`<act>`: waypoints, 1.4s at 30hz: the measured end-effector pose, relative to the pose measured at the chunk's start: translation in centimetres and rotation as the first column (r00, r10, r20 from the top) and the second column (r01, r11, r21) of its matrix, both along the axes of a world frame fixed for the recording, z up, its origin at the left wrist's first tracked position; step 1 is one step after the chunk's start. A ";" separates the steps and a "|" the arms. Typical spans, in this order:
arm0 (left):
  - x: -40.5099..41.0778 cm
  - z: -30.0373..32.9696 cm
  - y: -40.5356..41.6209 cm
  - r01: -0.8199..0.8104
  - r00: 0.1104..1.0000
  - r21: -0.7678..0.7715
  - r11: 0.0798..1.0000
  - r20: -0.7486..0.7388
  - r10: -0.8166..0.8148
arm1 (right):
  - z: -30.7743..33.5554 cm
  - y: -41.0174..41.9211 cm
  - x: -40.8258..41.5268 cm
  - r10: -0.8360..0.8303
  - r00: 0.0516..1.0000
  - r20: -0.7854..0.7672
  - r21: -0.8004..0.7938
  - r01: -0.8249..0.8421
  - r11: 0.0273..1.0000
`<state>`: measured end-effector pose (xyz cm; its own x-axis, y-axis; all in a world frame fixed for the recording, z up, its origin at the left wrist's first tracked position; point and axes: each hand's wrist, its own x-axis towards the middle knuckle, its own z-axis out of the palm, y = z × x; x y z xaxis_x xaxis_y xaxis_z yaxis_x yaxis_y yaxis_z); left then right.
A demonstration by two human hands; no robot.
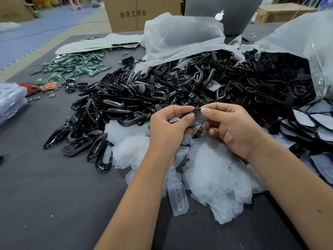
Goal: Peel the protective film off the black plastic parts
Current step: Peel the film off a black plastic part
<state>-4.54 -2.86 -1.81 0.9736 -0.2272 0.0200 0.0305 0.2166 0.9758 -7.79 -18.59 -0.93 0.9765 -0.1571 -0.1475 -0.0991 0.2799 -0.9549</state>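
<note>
Between both hands, above the table, sits one black plastic part (197, 117) with a cloudy protective film on its face. My left hand (167, 127) grips its left end, thumb on top. My right hand (232, 127) pinches the upper right edge of the part between thumb and forefinger. Below my hands lies a heap of peeled clear films (207, 170). A big pile of black plastic frames (126, 98) spreads behind my hands. More black parts with film on them (310, 120) lie at the right.
Two white plastic bags (180, 40) spill black parts at the back. Green circuit boards (72, 67) and coin cells lie at the far left. A laptop (223, 13) and a cardboard box (133, 13) stand behind. The dark table (54, 195) shows bare at front left.
</note>
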 end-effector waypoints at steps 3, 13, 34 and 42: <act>0.0 -0.2 0.0 0.000 1.000 0.017 1.000 0.007 0.000 | -0.1 -0.1 0.1 -0.008 1.000 0.010 -0.013 0.008 1.000; 0.0 -0.6 -0.1 -0.004 0.999 0.027 1.000 0.038 0.003 | -1.0 0.0 0.1 -0.042 0.995 0.095 -0.108 0.052 0.993; 0.1 -0.5 -0.4 -0.012 0.999 0.010 1.000 0.033 0.012 | -1.5 0.0 0.0 -0.083 0.979 0.187 -0.234 0.126 0.964; 0.2 -0.1 -0.2 0.019 1.000 0.002 1.000 0.017 -0.019 | -1.3 -0.4 0.2 -0.044 0.992 0.116 -0.095 0.055 0.994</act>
